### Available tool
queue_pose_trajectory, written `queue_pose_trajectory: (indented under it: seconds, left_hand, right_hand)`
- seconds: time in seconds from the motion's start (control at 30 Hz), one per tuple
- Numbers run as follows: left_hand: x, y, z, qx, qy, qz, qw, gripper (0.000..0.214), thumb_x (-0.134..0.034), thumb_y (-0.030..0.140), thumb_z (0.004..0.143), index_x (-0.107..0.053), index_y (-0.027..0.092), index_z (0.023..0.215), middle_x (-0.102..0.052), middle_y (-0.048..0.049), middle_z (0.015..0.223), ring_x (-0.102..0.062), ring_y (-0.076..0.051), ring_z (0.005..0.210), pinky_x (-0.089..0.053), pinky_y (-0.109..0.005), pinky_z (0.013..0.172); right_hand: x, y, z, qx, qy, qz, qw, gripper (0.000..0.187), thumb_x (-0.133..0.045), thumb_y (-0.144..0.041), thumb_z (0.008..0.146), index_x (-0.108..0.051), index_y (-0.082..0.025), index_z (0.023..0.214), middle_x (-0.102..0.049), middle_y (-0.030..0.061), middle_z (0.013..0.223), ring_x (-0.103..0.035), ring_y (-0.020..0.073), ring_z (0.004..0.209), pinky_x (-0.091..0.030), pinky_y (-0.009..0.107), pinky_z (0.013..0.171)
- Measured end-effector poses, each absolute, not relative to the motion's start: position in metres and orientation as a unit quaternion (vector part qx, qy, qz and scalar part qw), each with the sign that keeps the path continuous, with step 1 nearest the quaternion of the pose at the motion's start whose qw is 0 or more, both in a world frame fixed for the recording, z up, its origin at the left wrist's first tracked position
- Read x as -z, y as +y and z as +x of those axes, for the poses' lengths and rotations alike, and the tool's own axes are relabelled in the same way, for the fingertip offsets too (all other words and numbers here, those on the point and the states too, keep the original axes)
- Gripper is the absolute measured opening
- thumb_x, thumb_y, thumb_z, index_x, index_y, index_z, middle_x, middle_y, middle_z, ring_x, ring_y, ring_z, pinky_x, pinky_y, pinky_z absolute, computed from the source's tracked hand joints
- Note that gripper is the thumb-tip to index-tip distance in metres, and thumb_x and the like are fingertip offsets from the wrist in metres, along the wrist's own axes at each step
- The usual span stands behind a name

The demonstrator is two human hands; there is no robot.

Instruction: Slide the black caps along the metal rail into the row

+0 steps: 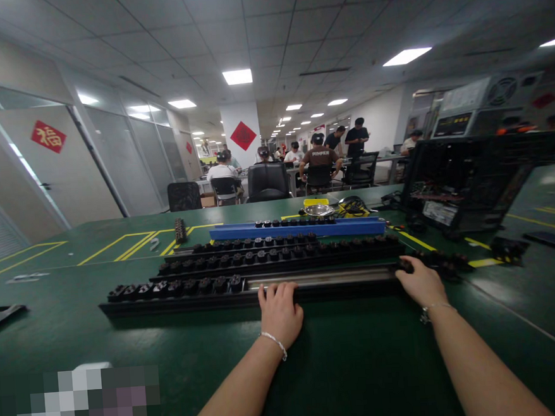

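Both hands [281,312] [421,281] spread along black rail [184,310]

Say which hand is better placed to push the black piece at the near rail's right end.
Probably the right hand: it touches the black piece at the right end of the near rail. The left hand rests farther along, nearer the row of black parts.
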State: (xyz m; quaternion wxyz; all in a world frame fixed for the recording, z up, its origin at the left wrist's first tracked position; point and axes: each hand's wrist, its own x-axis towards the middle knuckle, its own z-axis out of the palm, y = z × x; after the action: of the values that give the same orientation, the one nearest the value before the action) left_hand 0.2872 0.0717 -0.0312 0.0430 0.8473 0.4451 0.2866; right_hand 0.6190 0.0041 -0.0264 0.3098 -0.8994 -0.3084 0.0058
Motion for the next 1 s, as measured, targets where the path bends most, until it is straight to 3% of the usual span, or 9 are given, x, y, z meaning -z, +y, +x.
queue_pose_trajectory:
  seconds: [0.3,0.53,1.0]
  left_hand:
    - [0.031,0.070,0.288,-0.284,0.448,0.847,0.045,0.038,-0.051,0.017,0.073,-0.053,0.027,0.110,-0.061,-0.0004,0.111,-0.045,-0.022,0.112,-0.010,-0.052,0.111]
    - [0.028,0.069,0.287,-0.269,0.455,0.848,0.045,0.039,-0.051,0.017,0.074,-0.053,0.027,0.111,-0.061,-0.0002,0.113,-0.044,-0.022,0.113,-0.010,-0.050,0.111]
    - [0.028,0.069,0.288,-0.265,0.455,0.849,0.048,0.040,-0.051,0.017,0.073,-0.052,0.027,0.111,-0.060,-0.0005,0.113,-0.044,-0.023,0.113,-0.011,-0.050,0.111]
  right_hand:
    - [0.031,0.003,0.625,0.011,-0.317,-0.893,0.319,0.055,-0.047,-0.037,0.071,-0.055,-0.022,0.123,-0.062,0.0133,0.105,-0.057,0.0287,0.098,-0.045,0.041,0.082]
    - [0.037,0.004,0.635,0.069,-0.357,-0.880,0.304,0.049,-0.047,-0.039,0.070,-0.060,-0.016,0.112,-0.059,0.0118,0.117,-0.052,0.0296,0.109,-0.038,0.043,0.095]
    - [0.029,0.002,0.628,0.034,-0.319,-0.888,0.331,0.054,-0.048,-0.037,0.068,-0.058,-0.016,0.116,-0.064,0.0129,0.102,-0.056,0.0295,0.102,-0.041,0.041,0.092]
